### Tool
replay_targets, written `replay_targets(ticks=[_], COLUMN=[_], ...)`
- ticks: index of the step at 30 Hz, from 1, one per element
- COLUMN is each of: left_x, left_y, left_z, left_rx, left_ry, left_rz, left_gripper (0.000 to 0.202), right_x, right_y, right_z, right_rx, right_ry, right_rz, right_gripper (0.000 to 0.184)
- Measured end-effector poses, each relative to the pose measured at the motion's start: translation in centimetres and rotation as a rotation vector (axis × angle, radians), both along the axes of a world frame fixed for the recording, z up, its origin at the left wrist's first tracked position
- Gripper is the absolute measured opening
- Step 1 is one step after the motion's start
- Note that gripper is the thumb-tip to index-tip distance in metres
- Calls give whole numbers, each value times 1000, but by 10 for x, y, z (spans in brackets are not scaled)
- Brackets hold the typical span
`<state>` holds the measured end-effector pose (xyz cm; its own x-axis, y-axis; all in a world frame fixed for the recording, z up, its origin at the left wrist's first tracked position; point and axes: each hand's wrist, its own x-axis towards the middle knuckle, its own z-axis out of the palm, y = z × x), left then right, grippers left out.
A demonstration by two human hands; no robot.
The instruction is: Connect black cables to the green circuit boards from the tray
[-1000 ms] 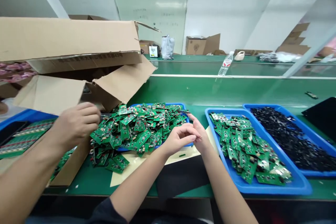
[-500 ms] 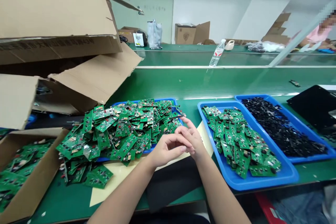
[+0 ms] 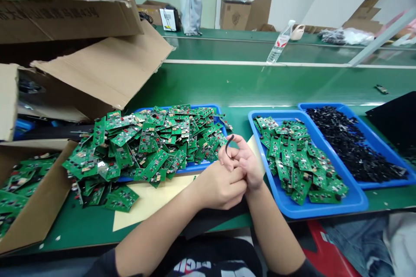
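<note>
My left hand is closed, its back toward me, and it presses against my right hand above the front edge of the bench. Curled fingers of my right hand meet it from the other side. A thin black curved strip stands out at the right hand's fingertips, bent like a hook. What lies inside the left fingers is hidden. Left of the hands, a high heap of green circuit boards spills over a blue tray. Close on the right, another blue tray holds more green boards.
A third blue tray holds small black parts. At the left stand an open carton of boards and a large cardboard box. Yellow paper lies beneath the hands. A water bottle stands farther back.
My hands have turned and closed more tightly together, the left now showing its back. The black strip has come into sight at the right fingertips. My head view has tilted downward.
</note>
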<state>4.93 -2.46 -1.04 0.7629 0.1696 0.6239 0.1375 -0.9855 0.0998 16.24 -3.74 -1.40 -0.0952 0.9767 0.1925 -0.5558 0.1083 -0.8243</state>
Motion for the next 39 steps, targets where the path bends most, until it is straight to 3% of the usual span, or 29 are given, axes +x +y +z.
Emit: replay_targets(ticks=[5, 9, 12, 17, 23, 31, 34, 38, 39], left_x=[-1, -2, -3, -3, -2, -2, -3, -6, -7], left_y=[-4, -6, -6, -6, -6, -4, -2, 2, 3], left_z=[5, 9, 9, 6, 3, 6, 7, 5, 4], left_rx=[18, 17, 39, 38, 41, 13, -24, -121, -138], left_ry=[17, 5, -16, -13, -13, -60, -45, -12, -9], left_rz=[27, 41, 39, 7, 17, 77, 66, 91, 98], left_gripper=[19, 18, 18, 21, 24, 23, 20, 19, 18], right_x=[-1, 1, 4, 7, 2, -2, 1, 21, 26], right_y=[-1, 1, 0, -5, -3, -3, 2, 22, 29], right_z=[-2, -1, -1, -4, -5, -3, -6, -16, -19], right_rx=[26, 13, 83, 185, 109, 127, 96, -74, -132], right_ry=[139, 238, 177, 30, 98, 45, -8, -322, -460], right_rz=[9, -99, -105, 73, 24, 59, -116, -669, -741], right_gripper=[46, 34, 37, 54, 39, 39, 39, 45, 51])
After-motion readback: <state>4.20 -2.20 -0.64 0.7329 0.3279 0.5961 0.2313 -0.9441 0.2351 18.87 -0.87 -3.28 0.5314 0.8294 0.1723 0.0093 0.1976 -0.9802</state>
